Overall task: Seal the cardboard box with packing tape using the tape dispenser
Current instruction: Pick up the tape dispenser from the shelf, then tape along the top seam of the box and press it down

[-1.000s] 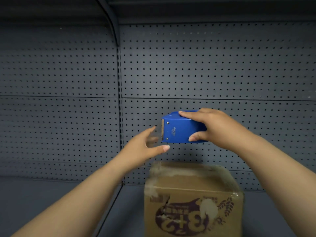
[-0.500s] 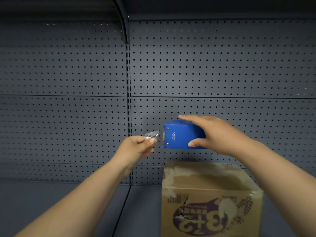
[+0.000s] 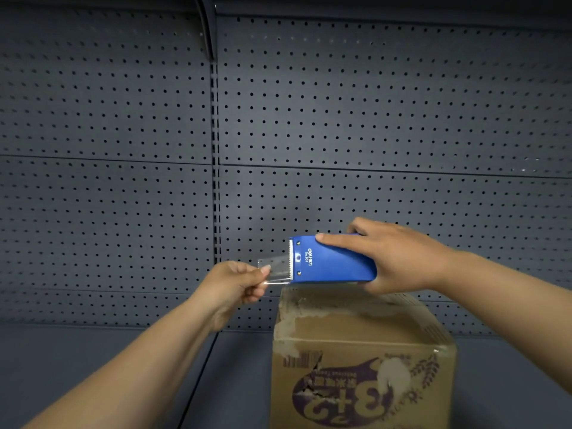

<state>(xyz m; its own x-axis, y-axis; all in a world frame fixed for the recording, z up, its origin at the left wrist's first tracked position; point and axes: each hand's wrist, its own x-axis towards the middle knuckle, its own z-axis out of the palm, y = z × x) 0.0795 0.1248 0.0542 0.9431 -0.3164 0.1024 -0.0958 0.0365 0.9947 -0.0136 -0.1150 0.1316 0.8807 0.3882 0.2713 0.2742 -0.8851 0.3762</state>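
Observation:
A blue tape dispenser [image 3: 331,261] hangs just above the far edge of a brown cardboard box [image 3: 356,360]. My right hand [image 3: 399,258] grips the dispenser from the right, with its toothed blade facing left. Clear packing tape [image 3: 274,269] runs a short way out of the blade. My left hand [image 3: 232,283] pinches the free end of that tape between thumb and fingers, left of the dispenser. The box stands on the shelf with closed top flaps, torn paper patches and a purple print on its front.
A dark grey pegboard wall [image 3: 371,119] rises behind the box, with a slotted upright post [image 3: 214,181] left of centre. The grey shelf surface [image 3: 77,366] stretches out to the left of the box.
My left hand reached to the blade, closed on the tape end and has drawn a short length out to the left. The dispenser has come down closer to the box top.

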